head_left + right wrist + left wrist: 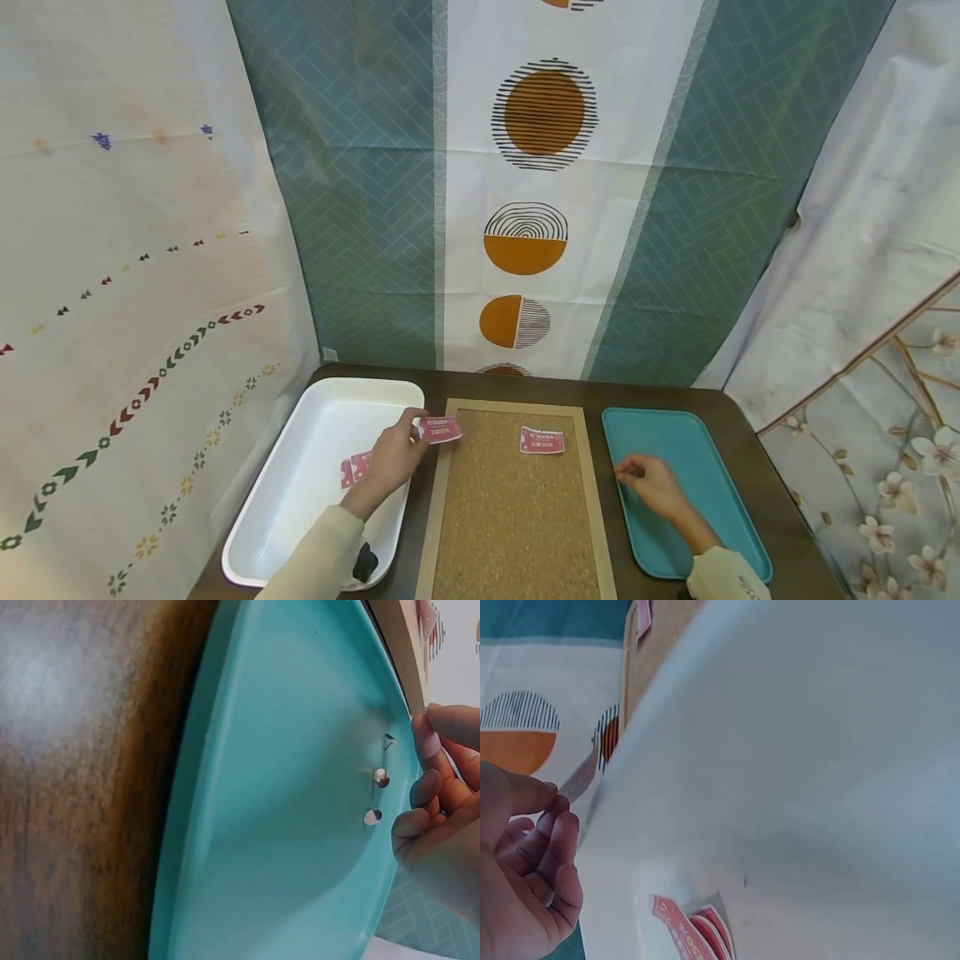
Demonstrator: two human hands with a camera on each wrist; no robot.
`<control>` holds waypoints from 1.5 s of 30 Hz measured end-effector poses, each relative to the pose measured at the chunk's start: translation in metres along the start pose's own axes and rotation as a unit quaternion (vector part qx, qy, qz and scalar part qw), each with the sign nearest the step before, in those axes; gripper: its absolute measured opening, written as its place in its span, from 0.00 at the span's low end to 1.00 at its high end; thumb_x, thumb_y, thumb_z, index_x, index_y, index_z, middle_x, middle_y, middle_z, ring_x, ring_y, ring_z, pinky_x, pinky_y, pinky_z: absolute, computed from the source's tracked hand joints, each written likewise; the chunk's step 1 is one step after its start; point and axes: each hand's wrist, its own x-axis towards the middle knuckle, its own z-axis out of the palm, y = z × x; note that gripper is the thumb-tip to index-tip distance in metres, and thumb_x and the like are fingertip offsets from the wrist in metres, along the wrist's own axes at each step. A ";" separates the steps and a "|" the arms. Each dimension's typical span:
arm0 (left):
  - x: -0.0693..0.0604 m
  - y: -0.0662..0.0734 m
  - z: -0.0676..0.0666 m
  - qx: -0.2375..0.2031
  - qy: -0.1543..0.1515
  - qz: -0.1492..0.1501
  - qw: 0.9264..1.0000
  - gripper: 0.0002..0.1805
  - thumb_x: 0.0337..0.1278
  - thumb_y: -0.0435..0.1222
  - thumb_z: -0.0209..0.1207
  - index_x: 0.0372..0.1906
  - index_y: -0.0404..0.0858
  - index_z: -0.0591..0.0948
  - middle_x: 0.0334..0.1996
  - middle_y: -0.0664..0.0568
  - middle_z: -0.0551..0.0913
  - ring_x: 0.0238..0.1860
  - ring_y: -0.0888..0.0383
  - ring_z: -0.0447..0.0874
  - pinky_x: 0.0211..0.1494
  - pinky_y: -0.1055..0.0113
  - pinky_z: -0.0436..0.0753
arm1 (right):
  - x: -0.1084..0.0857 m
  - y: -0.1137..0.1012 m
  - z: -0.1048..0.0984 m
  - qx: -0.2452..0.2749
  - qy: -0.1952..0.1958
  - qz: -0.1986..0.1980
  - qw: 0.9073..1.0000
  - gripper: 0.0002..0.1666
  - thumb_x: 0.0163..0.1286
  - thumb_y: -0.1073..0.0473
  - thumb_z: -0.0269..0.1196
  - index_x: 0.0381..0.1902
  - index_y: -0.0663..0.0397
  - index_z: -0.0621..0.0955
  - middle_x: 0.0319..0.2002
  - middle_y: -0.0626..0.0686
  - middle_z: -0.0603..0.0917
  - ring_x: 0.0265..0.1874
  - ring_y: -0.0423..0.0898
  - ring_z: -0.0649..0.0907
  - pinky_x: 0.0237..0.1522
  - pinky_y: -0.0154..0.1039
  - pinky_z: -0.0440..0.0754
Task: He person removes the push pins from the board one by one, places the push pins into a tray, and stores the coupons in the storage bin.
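My left hand (393,458) pinches a pink printed coupon (440,430) by its edge, over the top left corner of the framed corkboard (517,517). Beneath that hand, several more pink coupons (694,930) lie in the white tray (330,417). One pink coupon (542,441) is on the upper right of the cork. My right hand (656,483) is above the left rim of the teal tray (697,517), thumb and forefinger tips pressed together on what seems a thumbtack, almost wholly hidden by the fingertips. Below it, metal thumbtacks (381,778) lie in the teal tray.
Both trays and the corkboard stand on a dark wooden table (450,385), white tray left, teal tray right. A small black object (365,563) shows by the left sleeve. Patterned cloths hang behind and at both sides.
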 end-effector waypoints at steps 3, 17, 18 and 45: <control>-0.002 -0.005 -0.005 0.004 0.001 -0.009 1.000 0.25 0.68 0.34 0.67 0.67 0.38 0.76 0.31 0.53 0.82 0.23 0.61 0.75 0.23 0.67 0.73 | -0.001 0.003 -0.001 -0.002 -0.001 -0.004 1.000 0.03 0.64 0.66 0.73 0.35 0.59 0.88 0.32 0.47 0.88 0.34 0.39 0.81 0.41 0.39 0.79; -0.007 -0.021 -0.024 0.013 0.002 -0.032 0.999 0.28 0.68 0.34 0.68 0.69 0.39 0.74 0.36 0.50 0.83 0.28 0.59 0.78 0.27 0.66 0.78 | -0.006 0.012 -0.005 0.001 -0.009 0.023 1.000 0.04 0.66 0.65 0.72 0.38 0.61 0.88 0.33 0.48 0.88 0.35 0.39 0.81 0.39 0.37 0.79; -0.008 -0.022 -0.025 0.012 0.001 -0.033 0.999 0.28 0.68 0.34 0.68 0.69 0.39 0.73 0.36 0.50 0.83 0.27 0.59 0.78 0.27 0.66 0.78 | -0.006 0.012 -0.005 0.000 -0.009 0.021 1.000 0.03 0.66 0.66 0.72 0.38 0.61 0.88 0.33 0.48 0.88 0.35 0.39 0.82 0.39 0.37 0.79; -0.015 -0.059 -0.057 0.057 -0.014 -0.063 0.996 0.29 0.68 0.34 0.67 0.70 0.35 0.71 0.36 0.47 0.84 0.27 0.58 0.79 0.29 0.66 0.78 | -0.010 0.018 -0.006 -0.004 -0.005 0.035 0.999 0.04 0.64 0.69 0.71 0.37 0.57 0.88 0.33 0.49 0.88 0.35 0.40 0.83 0.38 0.37 0.79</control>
